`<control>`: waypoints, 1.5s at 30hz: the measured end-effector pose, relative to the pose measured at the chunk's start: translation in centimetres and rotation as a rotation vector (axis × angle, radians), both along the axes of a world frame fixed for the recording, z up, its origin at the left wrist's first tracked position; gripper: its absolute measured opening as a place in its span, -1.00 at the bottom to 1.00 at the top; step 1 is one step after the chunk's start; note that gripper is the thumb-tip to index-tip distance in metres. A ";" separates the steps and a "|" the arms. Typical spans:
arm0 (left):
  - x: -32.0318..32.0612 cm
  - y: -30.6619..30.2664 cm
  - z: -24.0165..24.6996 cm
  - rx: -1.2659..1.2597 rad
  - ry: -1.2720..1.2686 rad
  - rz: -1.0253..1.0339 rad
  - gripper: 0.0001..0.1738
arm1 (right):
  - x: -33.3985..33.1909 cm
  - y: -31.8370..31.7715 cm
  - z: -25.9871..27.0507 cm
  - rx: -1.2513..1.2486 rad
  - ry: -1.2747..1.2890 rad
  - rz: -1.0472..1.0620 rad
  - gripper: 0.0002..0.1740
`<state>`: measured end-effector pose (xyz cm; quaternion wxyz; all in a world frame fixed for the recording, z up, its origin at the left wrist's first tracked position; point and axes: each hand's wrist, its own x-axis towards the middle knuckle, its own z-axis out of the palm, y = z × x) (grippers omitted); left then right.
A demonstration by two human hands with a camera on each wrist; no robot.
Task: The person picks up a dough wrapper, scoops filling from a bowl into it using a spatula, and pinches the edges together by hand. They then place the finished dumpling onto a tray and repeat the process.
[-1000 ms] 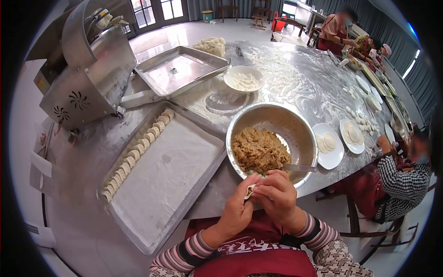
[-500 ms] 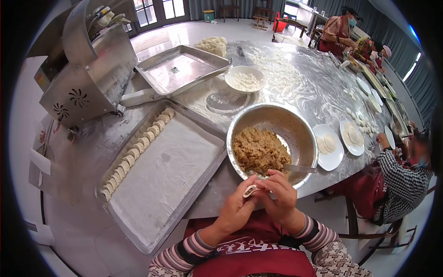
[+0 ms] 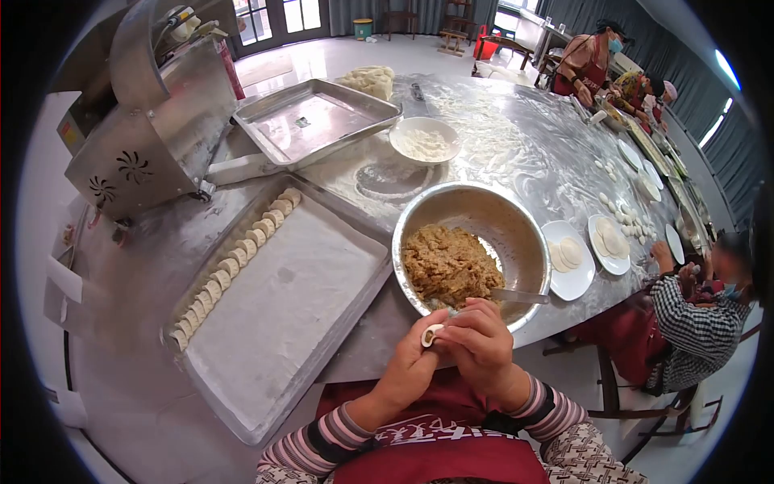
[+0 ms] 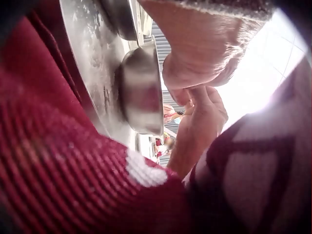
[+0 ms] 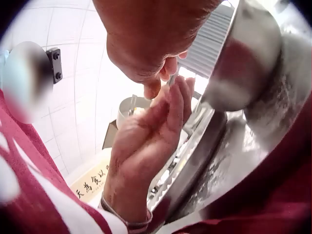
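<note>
A small filled dumpling, pale dough with brown filling showing at its open end, is held between both hands at the table's near edge. My left hand grips it from the left with fingers and thumb. From the other side, my right hand pinches the dough, its fingers bent over it. Just beyond the hands stands a steel bowl of brown minced filling. A flat metal handle sticks out of the filling. Both wrist views show the fingertips meeting, with the dumpling mostly hidden.
Left of the bowl, a lined tray carries a row of dumplings along its far-left side. Beyond are a flour bowl, another tray and a steel machine. Plates of wrappers lie right, near a seated person.
The dumpling has turned between the fingers, so its open end with the filling now faces up more plainly. Both hands keep their hold near the bowl. The head view has shifted slightly.
</note>
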<state>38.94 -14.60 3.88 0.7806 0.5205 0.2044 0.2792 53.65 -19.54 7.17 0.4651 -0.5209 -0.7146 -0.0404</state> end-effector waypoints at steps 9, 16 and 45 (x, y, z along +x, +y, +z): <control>-0.7 0.4 1.3 -0.129 -0.045 -0.013 -0.55 | 7.3 -4.5 1.4 -0.056 -0.294 -0.835 -0.46; -0.6 0.1 1.3 -0.055 -0.046 -0.068 -0.52 | 6.9 -2.7 -1.2 -0.203 0.479 -0.545 -0.91; -1.1 0.4 1.0 0.106 0.010 -0.074 -0.49 | 3.3 -5.1 4.2 -0.040 0.665 0.007 -0.75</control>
